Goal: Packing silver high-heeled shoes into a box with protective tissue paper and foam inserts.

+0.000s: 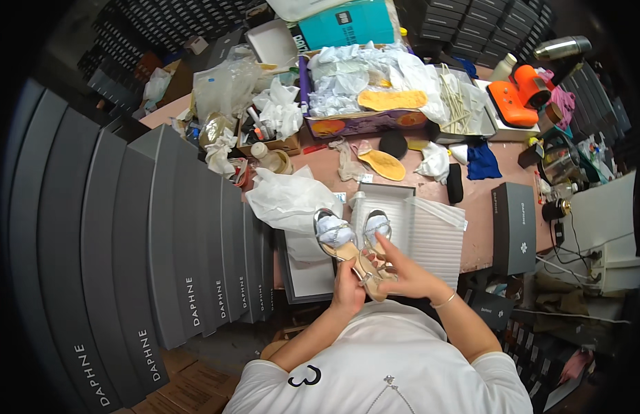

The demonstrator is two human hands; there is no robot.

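I hold a pair of silvery strappy sandals (347, 241) with tan insoles over the table's near edge. Their toes are stuffed with white tissue paper. My left hand (347, 286) grips the heel end of the left sandal from below. My right hand (403, 272) rests on the heel of the right sandal (376, 231), fingers spread over its straps. Just beyond the sandals lies an open grey shoe box (410, 196) lined with white paper, with its lid (303, 279) to the left.
Stacked dark grey shoe boxes (161, 241) rise on my left. A crumpled white bag (285, 200), tan insoles (385, 164), tissue paper (347, 76), an orange device (516, 96) and a closed grey box (512, 228) lie on the pink table (472, 241).
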